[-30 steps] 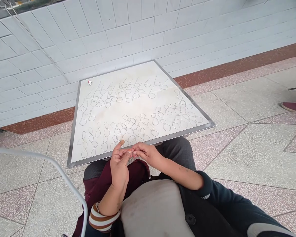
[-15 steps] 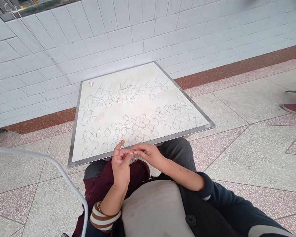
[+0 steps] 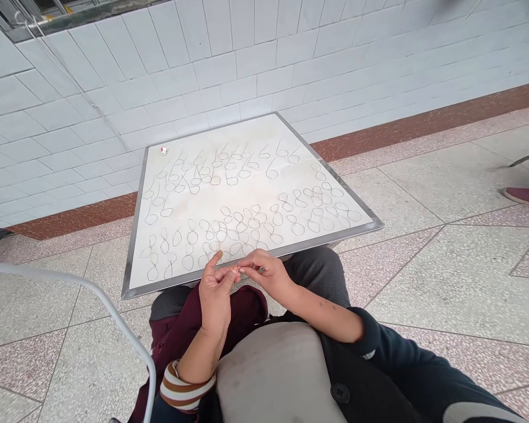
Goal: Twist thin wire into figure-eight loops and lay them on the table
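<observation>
My left hand and my right hand meet above my lap, just off the near edge of the white table. Thumb and fingers of each are pinched, with the fingertips of both close together. Whatever they grip is too small to make out. One left finger points up and away from the pinch. Many thin dark looped pieces lie on the tabletop. Those on the near side are twisted into figure-eights, while the far rows are single loops with a straight tail.
A small white and red object sits at the table's far left corner. Behind the table runs a white tiled wall. A grey tube curves past my left side. A dark red shoe is on the floor at far right.
Both hands stay pinched together in nearly the same place, with slight finger movement. At far right, the thin dark object near the shoe has tilted. The looped pieces look unchanged.
</observation>
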`<state>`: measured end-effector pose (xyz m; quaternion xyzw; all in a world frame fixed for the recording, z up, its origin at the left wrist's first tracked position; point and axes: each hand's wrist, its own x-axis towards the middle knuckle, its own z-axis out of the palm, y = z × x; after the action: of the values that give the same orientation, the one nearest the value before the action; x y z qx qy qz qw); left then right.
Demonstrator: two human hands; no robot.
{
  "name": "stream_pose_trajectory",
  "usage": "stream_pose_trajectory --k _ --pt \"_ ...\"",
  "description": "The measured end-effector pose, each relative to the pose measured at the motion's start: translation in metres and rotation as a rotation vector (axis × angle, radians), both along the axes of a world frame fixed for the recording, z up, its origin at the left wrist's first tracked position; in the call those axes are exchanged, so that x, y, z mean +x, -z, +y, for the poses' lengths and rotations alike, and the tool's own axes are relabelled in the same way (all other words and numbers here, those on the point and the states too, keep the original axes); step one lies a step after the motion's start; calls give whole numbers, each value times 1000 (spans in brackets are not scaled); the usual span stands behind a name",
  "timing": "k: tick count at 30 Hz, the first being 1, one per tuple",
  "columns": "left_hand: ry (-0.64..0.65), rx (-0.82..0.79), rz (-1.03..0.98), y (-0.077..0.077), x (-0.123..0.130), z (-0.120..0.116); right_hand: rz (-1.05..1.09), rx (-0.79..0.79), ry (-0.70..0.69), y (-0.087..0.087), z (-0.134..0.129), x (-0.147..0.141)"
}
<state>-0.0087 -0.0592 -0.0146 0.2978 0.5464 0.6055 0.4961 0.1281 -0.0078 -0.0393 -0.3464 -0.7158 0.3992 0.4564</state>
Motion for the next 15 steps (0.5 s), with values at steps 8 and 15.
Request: stream_pose_trajectory --k 8,15 --pt "5 -59 -20 -3 -1 2 -4 -71 52 -4 2 -3" --pt "12 -33 11 -2 0 2 -50 -138 39 -3 5 -2"
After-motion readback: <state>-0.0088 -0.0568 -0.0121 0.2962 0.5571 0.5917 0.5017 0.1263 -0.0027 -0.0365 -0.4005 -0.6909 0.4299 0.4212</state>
